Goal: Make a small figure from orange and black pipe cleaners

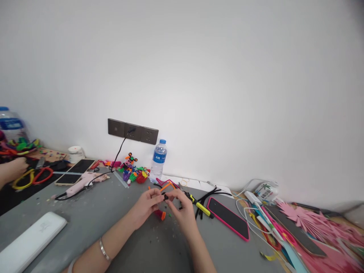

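Observation:
Both hands meet over the grey table (136,242) in the middle of the view. My left hand (148,206), with a silver bracelet on its wrist, pinches a small black piece (165,196). My right hand (180,204) closes its fingertips on the same piece from the other side. Just below the hands lies a small red and orange piece (160,215). Orange and pink fuzzy stems lie behind the fingers. A yellow and black tool (201,206) rests right of my right hand, beside several black stems (209,195).
A water bottle (158,161) stands by the wall near colourful fuzzy figures (136,172). Left are a pink glue gun (82,182), phones, scissors (42,175), a white box-like object (32,240) and another person's hand (14,170). Right are a pink-edged phone (229,218), cables and pink paper (313,223).

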`<state>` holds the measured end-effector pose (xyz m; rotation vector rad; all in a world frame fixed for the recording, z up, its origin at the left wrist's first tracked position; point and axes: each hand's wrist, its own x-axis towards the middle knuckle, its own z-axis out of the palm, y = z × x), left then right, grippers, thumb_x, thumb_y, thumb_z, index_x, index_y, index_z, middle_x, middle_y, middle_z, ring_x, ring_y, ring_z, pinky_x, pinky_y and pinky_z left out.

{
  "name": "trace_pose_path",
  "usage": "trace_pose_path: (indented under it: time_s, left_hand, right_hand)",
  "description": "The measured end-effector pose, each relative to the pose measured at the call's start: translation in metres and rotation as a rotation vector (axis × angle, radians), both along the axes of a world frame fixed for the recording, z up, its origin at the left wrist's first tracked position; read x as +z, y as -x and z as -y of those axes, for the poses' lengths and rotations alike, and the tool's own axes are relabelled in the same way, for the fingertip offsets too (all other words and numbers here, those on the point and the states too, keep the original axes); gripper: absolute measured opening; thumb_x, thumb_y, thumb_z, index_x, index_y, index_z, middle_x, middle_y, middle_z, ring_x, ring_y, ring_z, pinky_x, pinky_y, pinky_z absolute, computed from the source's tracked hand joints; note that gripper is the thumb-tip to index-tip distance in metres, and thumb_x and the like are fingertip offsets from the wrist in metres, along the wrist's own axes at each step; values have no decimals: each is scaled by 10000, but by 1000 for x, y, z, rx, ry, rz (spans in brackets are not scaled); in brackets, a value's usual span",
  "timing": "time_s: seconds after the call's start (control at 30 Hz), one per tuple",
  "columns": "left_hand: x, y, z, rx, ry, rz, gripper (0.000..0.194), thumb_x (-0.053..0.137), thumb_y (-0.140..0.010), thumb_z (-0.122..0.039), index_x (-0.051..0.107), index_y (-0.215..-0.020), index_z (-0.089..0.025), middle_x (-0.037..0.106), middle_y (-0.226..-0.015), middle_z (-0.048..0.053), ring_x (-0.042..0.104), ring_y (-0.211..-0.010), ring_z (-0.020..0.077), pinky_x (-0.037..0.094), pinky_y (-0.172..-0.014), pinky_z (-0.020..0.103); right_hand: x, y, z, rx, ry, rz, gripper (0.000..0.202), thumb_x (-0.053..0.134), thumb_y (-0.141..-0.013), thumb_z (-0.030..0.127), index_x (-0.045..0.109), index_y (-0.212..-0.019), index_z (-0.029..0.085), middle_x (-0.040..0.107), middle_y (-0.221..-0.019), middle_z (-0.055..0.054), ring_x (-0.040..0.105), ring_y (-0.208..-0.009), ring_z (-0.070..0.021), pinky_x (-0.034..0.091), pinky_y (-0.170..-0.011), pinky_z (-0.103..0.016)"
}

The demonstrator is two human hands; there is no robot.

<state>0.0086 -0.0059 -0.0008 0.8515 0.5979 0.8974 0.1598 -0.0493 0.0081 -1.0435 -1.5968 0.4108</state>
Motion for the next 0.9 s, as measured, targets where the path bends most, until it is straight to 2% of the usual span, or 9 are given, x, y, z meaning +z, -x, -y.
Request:
trace_pose_path:
  time_s: [0.43, 0.6, 0.9]
  left_hand:
    - [-1, 1, 0, -15, 8, 9, 313, 842, -604, -270, 558, -675, -157, 508, -593, -57, 390, -545, 66, 291, -507, 191]
    - [-5, 0, -1, -37, 3, 22, 307, 832, -623, -273, 552, -683, -161, 473, -569, -68, 382, -543, 66, 293, -514, 189]
    - [0, 1, 1, -73, 28, 89, 416, 829, -636, -264, 422, -672, -186, 399, -566, -104, 270, -461, 34, 231, -454, 182]
  right_hand:
    - [-3, -2, -1, -4, -76, 64, 107, 598, -817, 136, 662, -870, 203, 646, -768, -33, 591, -697, -168, 477, -668, -301]
    - [-4, -3, -1, -4, -67, 91, 77, 619, -815, 156, 658, -864, 201, 644, -758, -36, 591, -696, -175, 473, -671, -315]
    - [-5, -3, -2, 43, -62, 36, 66, 630, -811, 172, 667, -854, 206, 646, -753, -37, 601, -689, -178, 481, -648, -309]
